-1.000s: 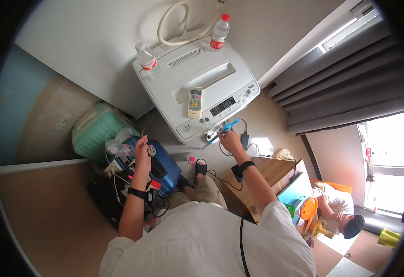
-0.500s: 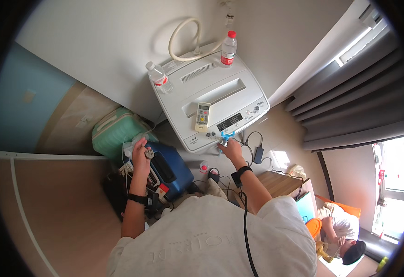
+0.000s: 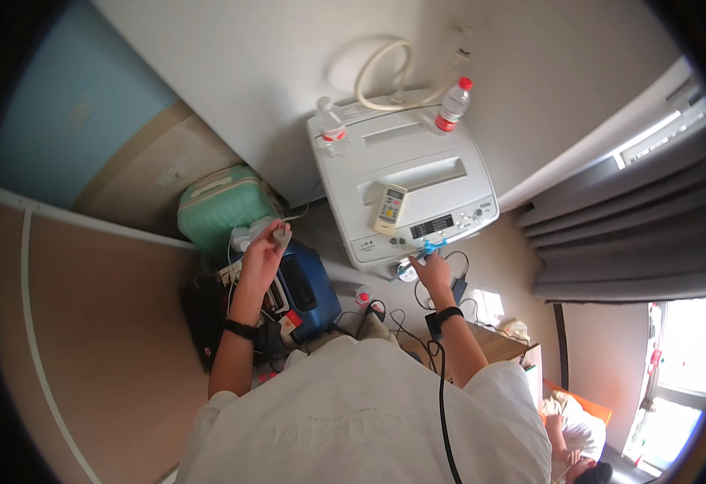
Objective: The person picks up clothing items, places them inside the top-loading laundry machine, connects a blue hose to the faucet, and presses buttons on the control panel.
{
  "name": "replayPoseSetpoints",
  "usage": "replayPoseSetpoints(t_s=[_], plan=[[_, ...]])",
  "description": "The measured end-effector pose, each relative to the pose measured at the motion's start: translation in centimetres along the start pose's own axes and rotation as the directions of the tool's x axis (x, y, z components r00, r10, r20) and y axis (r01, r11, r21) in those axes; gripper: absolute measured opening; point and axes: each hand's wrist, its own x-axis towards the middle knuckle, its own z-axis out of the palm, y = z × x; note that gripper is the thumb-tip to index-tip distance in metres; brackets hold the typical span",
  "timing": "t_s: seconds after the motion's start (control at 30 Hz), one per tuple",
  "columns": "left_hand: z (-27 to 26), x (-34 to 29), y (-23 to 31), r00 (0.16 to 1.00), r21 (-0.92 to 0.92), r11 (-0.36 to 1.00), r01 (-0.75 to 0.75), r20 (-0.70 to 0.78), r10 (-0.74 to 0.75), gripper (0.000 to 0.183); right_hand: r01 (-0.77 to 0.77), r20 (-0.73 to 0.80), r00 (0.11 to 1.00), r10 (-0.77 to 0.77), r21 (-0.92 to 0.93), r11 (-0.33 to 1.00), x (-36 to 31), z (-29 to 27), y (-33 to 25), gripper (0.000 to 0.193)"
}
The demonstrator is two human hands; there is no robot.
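My left hand is raised over a blue suitcase, its fingers closed on a small greyish piece whose kind I cannot make out. At the front edge of a white top-loading washing machine, my right hand is closed on a light-blue plastic piece with prongs. Beside its fingers, below the machine's edge, shows a whitish round thing, too small to name. A cream remote control lies on the lid near the control panel.
Two plastic bottles, one clear and one red-capped, stand at the machine's back beside a cream hose. A mint-green suitcase stands left. Cables and a black adapter lie on the floor. Another person sits at lower right.
The view has shifted, so the machine appears farther right and lower. My left hand has turned, showing the small piece upright at its fingertips. My right hand stays by the blue piece.
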Motion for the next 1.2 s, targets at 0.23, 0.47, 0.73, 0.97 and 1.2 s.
replayPoseSetpoints(t_s=[0.23, 0.47, 0.73, 0.97, 1.2], plan=[[-1.6, -0.1, 4.9, 0.970, 0.442, 0.875, -0.200, -0.040, 0.242, 0.036, -0.052, -0.168, 0.984, 0.056, 0.033, 0.998, -1.1, -0.5, -2.5, 0.050], [-5.9, 3.4, 16.9, 0.746, 0.881, 0.396, -0.258, -0.079, 0.661, 0.033, 0.009, -0.217, 0.976, 0.004, 0.057, 0.998, -0.4, 2.2, -2.2, 0.045], [-12.1, 3.8, 28.0, 0.703, 0.615, 0.605, -0.506, -0.112, 0.702, 0.032, -0.157, -0.179, 0.958, 0.224, 0.326, 0.932, 1.8, 7.0, 2.5, 0.039], [-17.6, 3.3, 31.1, 0.736, 0.675, 0.594, -0.437, -0.111, 0.668, 0.036, -0.327, 0.053, 0.868, 0.494, 0.808, 0.489, 0.5, 5.8, -4.2, 0.043], [-23.0, 4.7, 32.8, 0.853, 0.086, 0.866, -0.493, -0.146, 0.501, 0.044, -0.363, 0.131, 0.810, 0.572, 0.878, 0.313, 0.9, 5.6, -5.7, 0.040]])
